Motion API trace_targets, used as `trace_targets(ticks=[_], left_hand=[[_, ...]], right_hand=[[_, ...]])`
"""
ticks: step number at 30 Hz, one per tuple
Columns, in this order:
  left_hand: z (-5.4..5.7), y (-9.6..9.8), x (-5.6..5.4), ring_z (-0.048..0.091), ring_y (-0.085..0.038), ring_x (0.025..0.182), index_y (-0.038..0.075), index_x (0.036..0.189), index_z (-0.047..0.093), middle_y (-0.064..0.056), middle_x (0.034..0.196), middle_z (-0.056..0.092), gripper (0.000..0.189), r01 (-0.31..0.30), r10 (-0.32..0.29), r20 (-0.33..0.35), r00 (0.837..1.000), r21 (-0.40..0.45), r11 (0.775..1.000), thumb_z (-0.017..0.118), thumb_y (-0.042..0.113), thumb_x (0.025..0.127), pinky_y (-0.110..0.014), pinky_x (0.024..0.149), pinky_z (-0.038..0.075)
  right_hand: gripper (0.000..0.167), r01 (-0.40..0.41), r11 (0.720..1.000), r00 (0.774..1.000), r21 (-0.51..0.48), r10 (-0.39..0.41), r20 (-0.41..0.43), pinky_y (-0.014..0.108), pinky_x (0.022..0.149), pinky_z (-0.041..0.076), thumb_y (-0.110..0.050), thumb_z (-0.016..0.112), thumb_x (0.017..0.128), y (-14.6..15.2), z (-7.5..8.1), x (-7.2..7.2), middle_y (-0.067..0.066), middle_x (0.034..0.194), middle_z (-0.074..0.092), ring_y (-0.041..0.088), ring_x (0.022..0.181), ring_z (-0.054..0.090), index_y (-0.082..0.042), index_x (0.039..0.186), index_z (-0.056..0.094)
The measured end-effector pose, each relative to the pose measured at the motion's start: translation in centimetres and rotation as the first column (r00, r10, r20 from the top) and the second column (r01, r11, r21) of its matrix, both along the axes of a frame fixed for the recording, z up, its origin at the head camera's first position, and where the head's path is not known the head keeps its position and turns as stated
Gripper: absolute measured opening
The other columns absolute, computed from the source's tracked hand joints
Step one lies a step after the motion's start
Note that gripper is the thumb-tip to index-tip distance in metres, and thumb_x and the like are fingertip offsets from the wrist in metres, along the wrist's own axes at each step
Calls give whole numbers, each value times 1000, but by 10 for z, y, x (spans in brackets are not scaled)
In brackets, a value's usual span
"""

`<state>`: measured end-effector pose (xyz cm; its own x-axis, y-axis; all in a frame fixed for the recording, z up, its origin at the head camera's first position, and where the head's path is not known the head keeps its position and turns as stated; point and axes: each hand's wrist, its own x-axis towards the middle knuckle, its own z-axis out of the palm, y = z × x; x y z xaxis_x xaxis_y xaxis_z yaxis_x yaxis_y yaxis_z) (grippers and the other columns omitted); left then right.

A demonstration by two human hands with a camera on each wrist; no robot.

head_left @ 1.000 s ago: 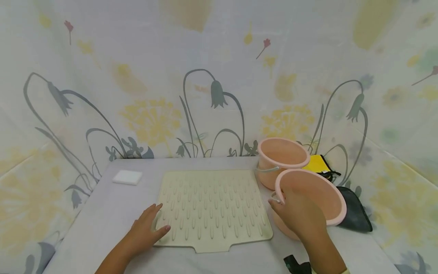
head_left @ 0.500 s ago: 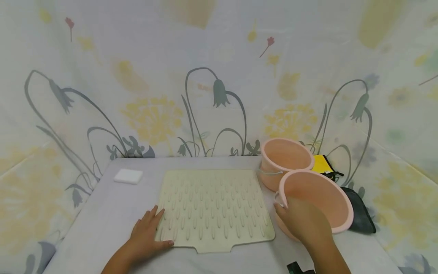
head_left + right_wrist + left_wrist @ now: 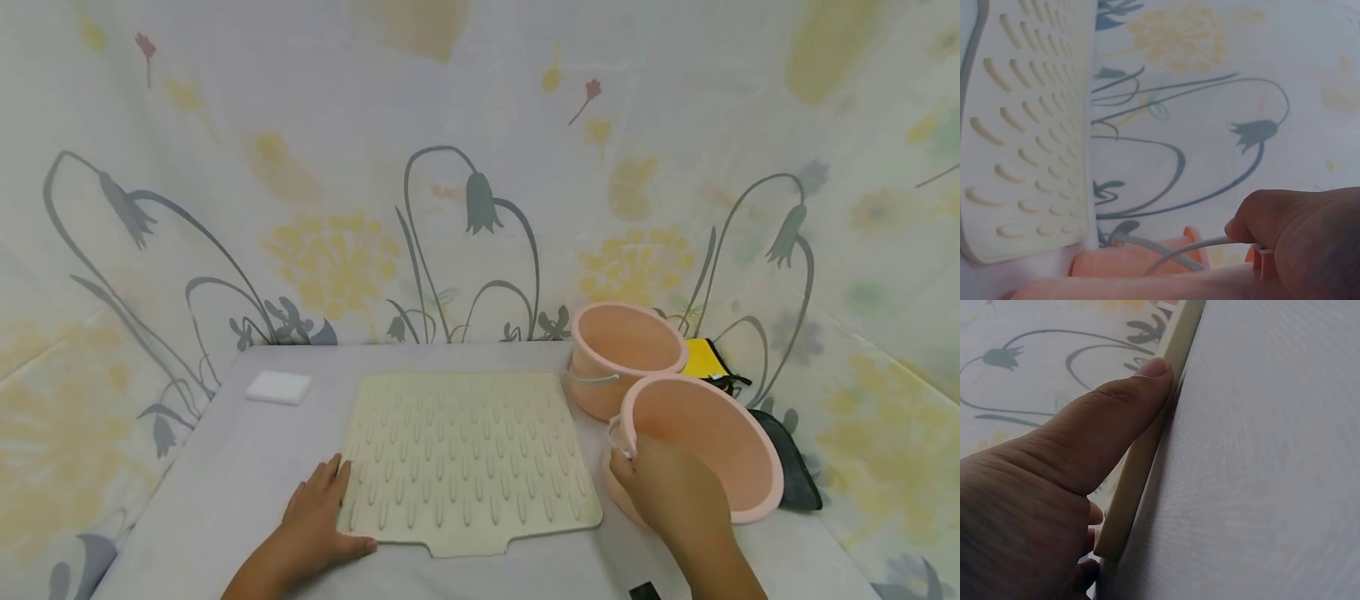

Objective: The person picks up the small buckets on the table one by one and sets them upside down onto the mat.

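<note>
A cream washboard (image 3: pixel 465 450) with raised ridges lies flat mid-table in the head view. My left hand (image 3: pixel 315 521) is at its near left corner, fingers extended along the left side and thumb against the front edge. The left wrist view shows that thumb (image 3: pixel 1129 400) lying straight along the board's edge (image 3: pixel 1125 500). My right hand (image 3: pixel 678 492) grips the near side of a peach bucket (image 3: pixel 697 408), which tilts towards me and to the right. In the right wrist view my thumb (image 3: pixel 1250 219) presses by its pale handle (image 3: pixel 1207 242); my other fingers are hidden.
A second peach bucket (image 3: pixel 600 392) stands upright just behind the held one. Beyond are a yellow item (image 3: pixel 703 358) and a black pouch (image 3: pixel 787 467). A white sponge-like block (image 3: pixel 278 387) lies at the back left. Patterned curtains surround the table.
The held bucket has shifted right and tilted further towards me, my right hand moving with it. My left hand has settled against the washboard's corner.
</note>
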<state>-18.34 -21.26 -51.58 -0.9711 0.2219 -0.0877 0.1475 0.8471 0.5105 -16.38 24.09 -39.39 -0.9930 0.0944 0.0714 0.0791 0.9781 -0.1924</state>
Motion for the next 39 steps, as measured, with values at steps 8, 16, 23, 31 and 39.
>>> trace_targets(ticks=[8,16,23,31,39], left_hand=[[3,1,2,15,-59,153,-15,157,28,-35,168,19,137,-8,8,4,1000,2,1000,92,65,66,-77,118,15],[4,2,1,14,-58,154,-15,157,28,-34,168,18,137,-16,16,19,1000,8,1000,92,64,66,-77,119,13],[0,0,0,14,-58,154,-14,158,28,-34,168,19,137,-22,22,17,1000,4,1000,92,65,65,-77,119,14],[1,1,1,12,-58,154,-15,157,28,-34,168,18,136,-23,23,24,999,-8,1000,91,65,67,-77,118,13],[-1,1,1,14,-57,155,-14,157,30,-32,169,19,135,-25,25,15,1000,-6,1000,91,66,66,-77,119,13]], right_hand=[[48,3,1000,988,18,0,-156,32,47,30,-42,62,98,-5,-1,7,-2,49,44,19,47,43,-15,61,49],[46,-59,997,884,45,74,-461,31,42,23,-30,71,92,-13,-8,14,-4,49,34,16,42,31,-16,59,41],[45,-25,998,933,-64,0,-359,32,45,29,-36,64,97,-20,-2,16,-1,53,40,17,47,38,-14,63,44],[45,-5,987,958,-161,-42,-284,33,48,31,-40,57,101,-26,9,21,-2,54,44,18,50,40,-15,64,46],[45,53,961,975,-271,-108,-193,33,51,34,-45,60,100,-33,14,26,1,60,45,19,56,44,-13,69,50]])
